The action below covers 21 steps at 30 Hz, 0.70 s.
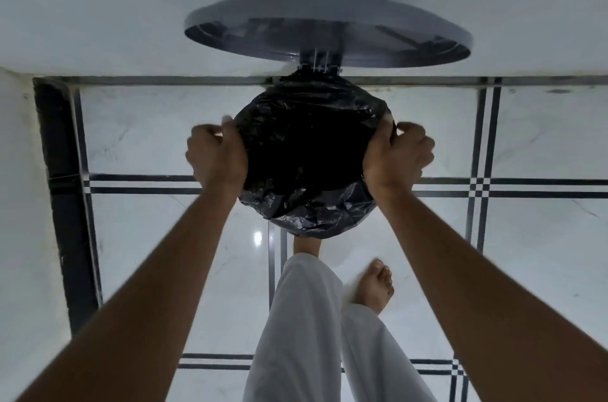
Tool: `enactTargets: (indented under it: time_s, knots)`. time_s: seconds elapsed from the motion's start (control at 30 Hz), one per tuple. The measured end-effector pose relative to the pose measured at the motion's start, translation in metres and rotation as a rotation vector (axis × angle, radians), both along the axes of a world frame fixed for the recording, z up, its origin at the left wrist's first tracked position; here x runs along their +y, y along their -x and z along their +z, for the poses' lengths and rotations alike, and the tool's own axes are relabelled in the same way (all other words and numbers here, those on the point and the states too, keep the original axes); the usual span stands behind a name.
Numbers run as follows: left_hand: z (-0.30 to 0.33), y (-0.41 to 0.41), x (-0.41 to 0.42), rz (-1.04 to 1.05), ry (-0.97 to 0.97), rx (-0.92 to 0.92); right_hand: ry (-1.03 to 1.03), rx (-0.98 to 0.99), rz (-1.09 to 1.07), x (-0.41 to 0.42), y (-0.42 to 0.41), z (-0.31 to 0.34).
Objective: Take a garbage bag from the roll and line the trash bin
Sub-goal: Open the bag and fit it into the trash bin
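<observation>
A black garbage bag (pixel 309 151) covers the round mouth of the trash bin, its plastic folded down over the rim and crinkled at the near side. The bin's grey lid (pixel 329 29) stands open against the wall behind. The bin body is hidden under the bag. My left hand (pixel 215 154) grips the bag's edge at the left of the rim. My right hand (pixel 398 154) grips the bag's edge at the right of the rim. Both hands have fingers curled around the plastic.
White marble floor tiles (pixel 148 138) with dark border lines surround the bin. A white wall (pixel 98 6) runs behind it, and a dark strip (pixel 62 171) runs along the left. My legs in white trousers (pixel 312 319) and a bare foot (pixel 375 286) stand just before the bin.
</observation>
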<state>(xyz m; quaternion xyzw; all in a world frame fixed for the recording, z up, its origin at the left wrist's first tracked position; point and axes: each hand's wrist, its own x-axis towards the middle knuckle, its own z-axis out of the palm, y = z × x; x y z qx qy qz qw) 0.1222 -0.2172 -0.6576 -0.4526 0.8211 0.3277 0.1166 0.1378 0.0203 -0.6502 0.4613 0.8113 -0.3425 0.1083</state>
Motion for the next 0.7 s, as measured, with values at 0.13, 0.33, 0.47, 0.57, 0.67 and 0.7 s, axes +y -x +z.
enactTargets:
  time_s: [0.13, 0.33, 0.47, 0.57, 0.67, 0.7]
  knots:
    - [0.015, -0.073, 0.019, 0.277, -0.04, -0.291, 0.141, -0.141, -0.267, -0.012, -0.04, 0.012]
    - [0.033, -0.144, 0.034, 0.737, -0.832, -0.174, 0.316, -0.29, -0.481, -0.007, -0.063, 0.025]
    - [0.031, -0.155, 0.044, 0.721, -0.979, -0.098, 0.618, -0.268, -0.679, -0.007, -0.073, 0.034]
    - [0.023, -0.156, 0.048, 0.81, -1.058, -0.036, 0.762, -0.216, -0.788, -0.007, -0.076, 0.037]
    - [0.002, -0.165, 0.05, 1.001, -1.108, 0.006, 0.78, -0.185, -0.839, -0.006, -0.08, 0.028]
    - [-0.004, -0.166, 0.051, 1.038, -1.124, 0.025, 0.79, -0.187, -0.843, -0.005, -0.082, 0.026]
